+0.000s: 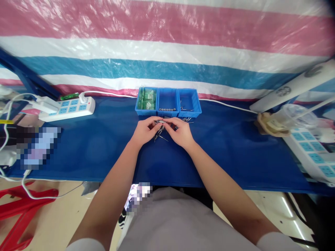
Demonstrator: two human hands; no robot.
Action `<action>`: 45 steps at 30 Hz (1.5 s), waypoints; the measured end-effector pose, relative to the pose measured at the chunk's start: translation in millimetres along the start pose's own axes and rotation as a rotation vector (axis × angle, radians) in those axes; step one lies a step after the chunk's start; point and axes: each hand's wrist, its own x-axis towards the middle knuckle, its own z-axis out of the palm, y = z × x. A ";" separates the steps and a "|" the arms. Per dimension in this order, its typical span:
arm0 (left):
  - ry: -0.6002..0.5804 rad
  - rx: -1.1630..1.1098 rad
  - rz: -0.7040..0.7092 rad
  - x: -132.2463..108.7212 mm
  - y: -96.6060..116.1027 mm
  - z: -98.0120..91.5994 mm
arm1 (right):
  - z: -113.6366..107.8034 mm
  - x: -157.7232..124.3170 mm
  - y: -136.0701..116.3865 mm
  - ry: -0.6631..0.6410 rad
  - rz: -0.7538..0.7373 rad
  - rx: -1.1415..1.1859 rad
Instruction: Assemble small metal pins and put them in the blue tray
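Note:
My left hand [144, 130] and my right hand [181, 132] meet fingertip to fingertip just in front of the blue bins. Both are closed in a pinch on a small grey metal part [159, 121], mostly hidden by the fingers. Under and between them lie several thin metal pins [162, 138] in a loose pile. More pins [186, 120] lie behind my right hand, against the right bin. The left blue bin holds green packets [148, 99]. A row of small round metal parts [167, 109] sits in the middle bin [168, 96], and a few thin pins [184, 108] in the right bin [192, 99].
On the blue table [104, 139], a white power strip [70, 109] and a phone [42, 146] with cable are at left. A plastic cup [285, 118] in a brown holder and another power strip [311, 153] stand at right. A striped plastic sheet [167, 52] hangs behind.

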 end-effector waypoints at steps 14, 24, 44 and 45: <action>-0.014 0.027 0.001 0.5 -0.5 0.6 | 1.6 -0.8 -0.8 0.021 -0.026 0.043; 0.010 0.026 0.017 -0.3 0.9 0.4 | -0.2 -1.0 -0.7 0.012 0.012 0.004; 0.015 0.042 0.004 0.0 -2.1 1.5 | 0.2 -0.5 0.4 0.029 -0.020 0.020; 0.015 0.036 0.004 0.1 -1.7 1.4 | 0.2 -0.5 0.1 0.030 -0.021 0.020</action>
